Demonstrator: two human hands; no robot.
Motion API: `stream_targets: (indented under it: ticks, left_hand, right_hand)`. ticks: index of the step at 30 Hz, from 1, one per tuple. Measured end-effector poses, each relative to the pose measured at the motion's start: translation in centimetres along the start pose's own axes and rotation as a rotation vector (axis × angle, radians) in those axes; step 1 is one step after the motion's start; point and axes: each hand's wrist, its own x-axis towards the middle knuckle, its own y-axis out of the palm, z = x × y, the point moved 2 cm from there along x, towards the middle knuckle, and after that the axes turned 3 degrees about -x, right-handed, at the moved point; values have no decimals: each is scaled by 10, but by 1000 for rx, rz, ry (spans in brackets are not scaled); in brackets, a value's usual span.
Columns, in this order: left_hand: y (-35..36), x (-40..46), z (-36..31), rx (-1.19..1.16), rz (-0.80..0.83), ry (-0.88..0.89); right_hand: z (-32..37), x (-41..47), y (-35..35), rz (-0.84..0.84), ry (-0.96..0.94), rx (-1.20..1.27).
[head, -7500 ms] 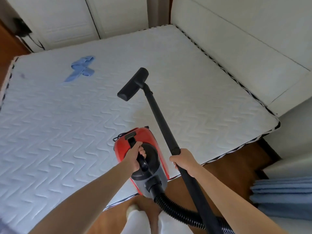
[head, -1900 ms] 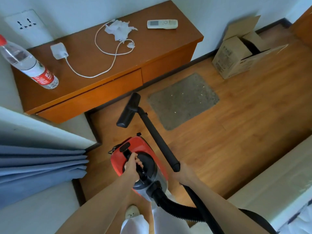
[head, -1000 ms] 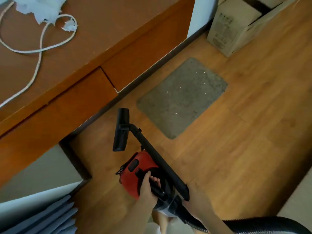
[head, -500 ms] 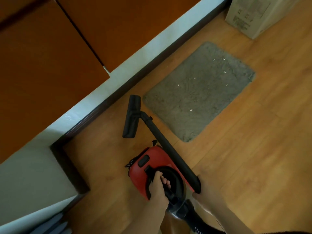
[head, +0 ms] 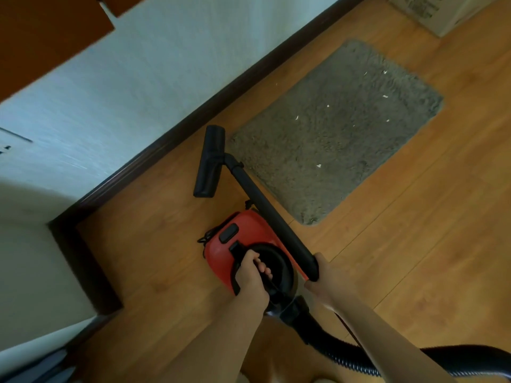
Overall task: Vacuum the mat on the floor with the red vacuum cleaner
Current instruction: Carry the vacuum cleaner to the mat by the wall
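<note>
now the red vacuum cleaner [head: 235,244] has been carried from the mattress to just left of the grey mat [head: 337,128], left hand [head: 251,283] curled tight on its handle, right hand [head: 329,283] wrapped round the wand, nozzle [head: 208,161] beside the mat's near-left edge, crumbs still unswept.

My left hand [head: 252,283] and right hand [head: 330,283] are both bare: I wear no gloves, and I see no rings on the fingers that show. My forearms are bare too, with no sleeve, watch or band anywhere along them up to the bottom edge of the view. My fingernails are short and plain. Between my arms, at the very bottom, is a blurred patch I cannot make out.
</note>
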Motion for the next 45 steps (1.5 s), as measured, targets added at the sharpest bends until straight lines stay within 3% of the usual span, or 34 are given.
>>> stream_targets:
  ticks: [18, 26, 35, 45]
  left_hand:
    - [14, 9, 13, 40, -22, 74]
    - [10, 16, 11, 90, 110, 63]
    - [3, 26, 12, 87, 261, 42]
    - [6, 38, 13, 68, 359, 86]
  right_hand:
    - [-8, 52, -6, 29, -18, 69]
    - [-8, 69, 1, 4, -48, 174]
    - [-1, 91, -6, 91, -85, 31]
    - [18, 124, -10, 47, -140, 30]
